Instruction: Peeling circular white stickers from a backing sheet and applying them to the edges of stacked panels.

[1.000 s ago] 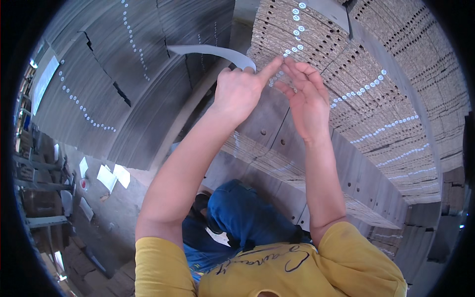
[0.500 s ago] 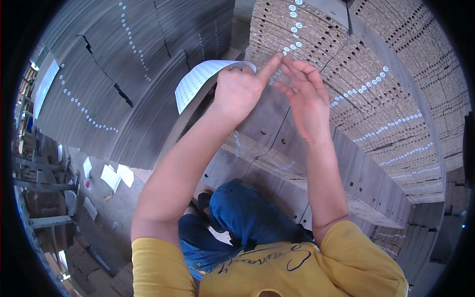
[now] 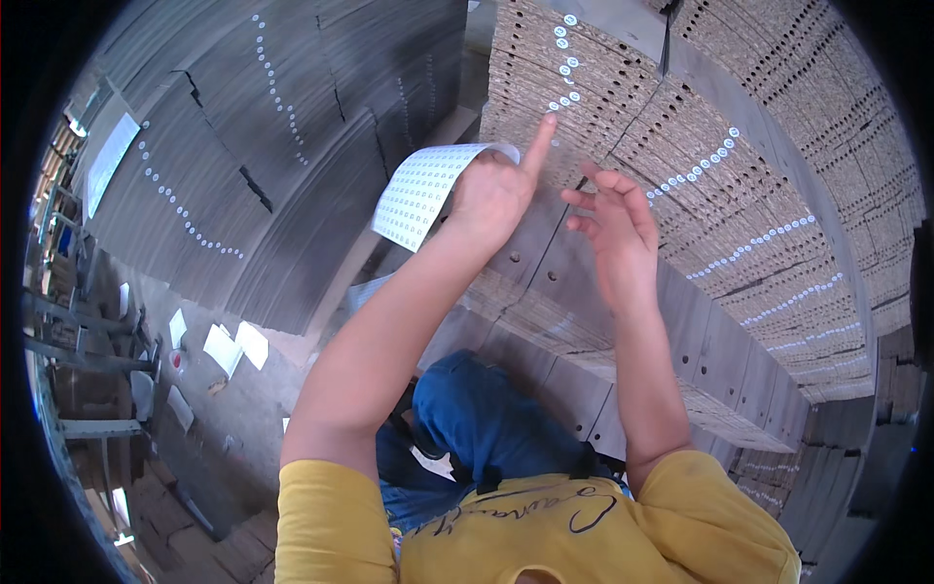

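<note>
My left hand [image 3: 489, 206] grips a curled white sheet of small round stickers [image 3: 420, 193] between its folded fingers and thumb. Its index finger is stretched out, the tip at a stack of chipboard panels [image 3: 613, 73], just below a line of round white stickers [image 3: 567, 68] on the panel edges. To the right, my right hand [image 3: 626, 238] hovers in front of the same stack, fingers partly bent and apart. I see nothing plainly held in it; a tiny sticker on a fingertip would be too small to make out.
Tall stacks of dark grey panels [image 3: 214, 127] with sticker rows stand on the left. More chipboard stacks [image 3: 798, 107] with drilled holes fill the right. A lower stack [image 3: 545, 263] lies before my knees. Discarded white sheets [image 3: 223, 347] lie on the floor beside a metal frame [image 3: 97, 428].
My right hand has drawn away from the left fingertip, down and to the right. My left hand and the sticker sheet have shifted slightly right and down in view.
</note>
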A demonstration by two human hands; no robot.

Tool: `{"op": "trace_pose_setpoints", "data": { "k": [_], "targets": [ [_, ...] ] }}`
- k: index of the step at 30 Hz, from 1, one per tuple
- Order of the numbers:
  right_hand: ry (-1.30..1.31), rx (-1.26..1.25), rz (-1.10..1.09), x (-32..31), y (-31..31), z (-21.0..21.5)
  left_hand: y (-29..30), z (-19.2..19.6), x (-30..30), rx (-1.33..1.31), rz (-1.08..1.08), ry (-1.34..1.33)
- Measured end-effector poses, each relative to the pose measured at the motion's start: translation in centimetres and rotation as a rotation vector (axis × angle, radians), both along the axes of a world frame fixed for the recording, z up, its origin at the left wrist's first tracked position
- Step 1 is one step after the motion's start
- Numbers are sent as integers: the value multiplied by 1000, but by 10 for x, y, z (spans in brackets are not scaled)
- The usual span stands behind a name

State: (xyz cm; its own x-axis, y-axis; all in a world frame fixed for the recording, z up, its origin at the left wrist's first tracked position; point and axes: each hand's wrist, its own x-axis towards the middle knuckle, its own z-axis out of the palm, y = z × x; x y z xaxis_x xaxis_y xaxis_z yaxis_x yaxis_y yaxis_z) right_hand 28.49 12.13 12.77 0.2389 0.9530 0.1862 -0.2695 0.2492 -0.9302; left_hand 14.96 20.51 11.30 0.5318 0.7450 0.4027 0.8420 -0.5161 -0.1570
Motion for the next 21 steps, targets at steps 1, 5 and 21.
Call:
{"op": "trace_pose_setpoints", "data": {
  "k": [1, 5, 21],
  "targets": [
    [4, 2, 9, -1, -2, 1, 1, -2, -4, 2, 9, 4],
    [-39, 35, 11, -2, -4, 8, -13, 13, -44, 259, -33, -283],
    [-1084, 621, 140, -49, -16, 61, -136, 56, -107, -590, 169, -1523]
  ]
}}
